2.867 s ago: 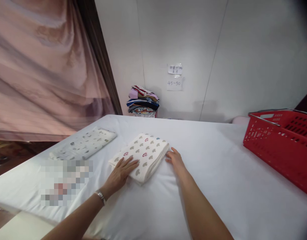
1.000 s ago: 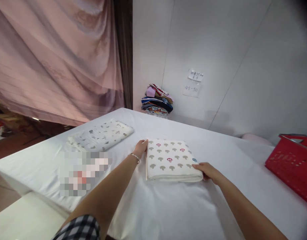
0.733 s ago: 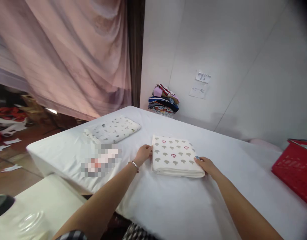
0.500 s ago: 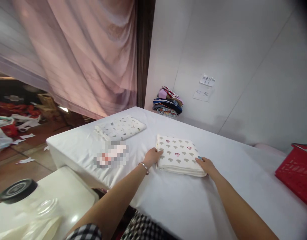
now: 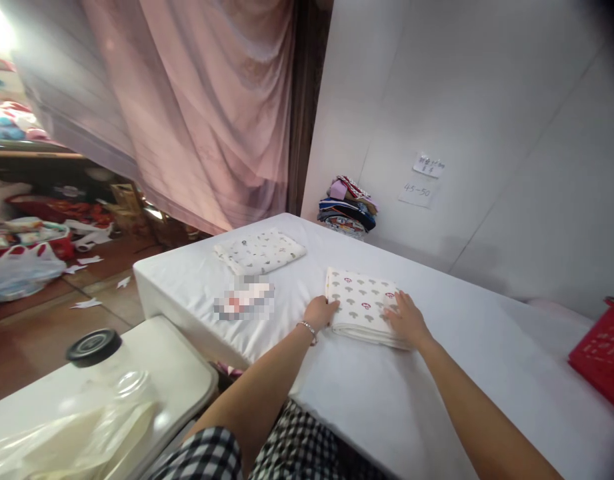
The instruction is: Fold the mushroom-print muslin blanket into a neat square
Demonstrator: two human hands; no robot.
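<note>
A folded cream cloth with a mushroom print (image 5: 359, 297) lies on the white-covered table (image 5: 437, 373). My left hand (image 5: 321, 311) touches its near left corner, fingers curled against the edge. My right hand (image 5: 407, 320) lies flat on top of its right part, fingers stretched out. Neither hand lifts the cloth.
A second folded printed cloth (image 5: 261, 251) lies at the table's far left. A stack of coloured textiles (image 5: 349, 205) sits by the wall. A red basket (image 5: 601, 353) stands at the right edge. A lower white surface with a black-lidded clear jar (image 5: 94, 357) and plastic bag is near left.
My head has turned left, showing more floor and the low white surface. My right hand moved from the cloth's right edge onto its top. My left hand stays at the left corner.
</note>
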